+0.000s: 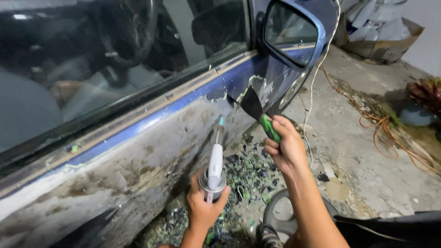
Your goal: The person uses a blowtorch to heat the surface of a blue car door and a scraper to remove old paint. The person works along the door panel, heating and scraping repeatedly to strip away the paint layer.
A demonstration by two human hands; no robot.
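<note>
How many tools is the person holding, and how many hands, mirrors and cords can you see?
Scraper with green handle, in the right hand: 1
Gas torch can, in the left hand: 1
Hands: 2
Blue side mirror: 1
Orange cord: 1
White cord: 1
Total: 7

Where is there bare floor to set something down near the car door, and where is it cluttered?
Bare concrete lies right of the right hand, bordered by the orange cord and the white cord. Crowded: paint flakes cover the floor below the door, around the left hand and its torch. A cardboard box fills the far corner.
</note>
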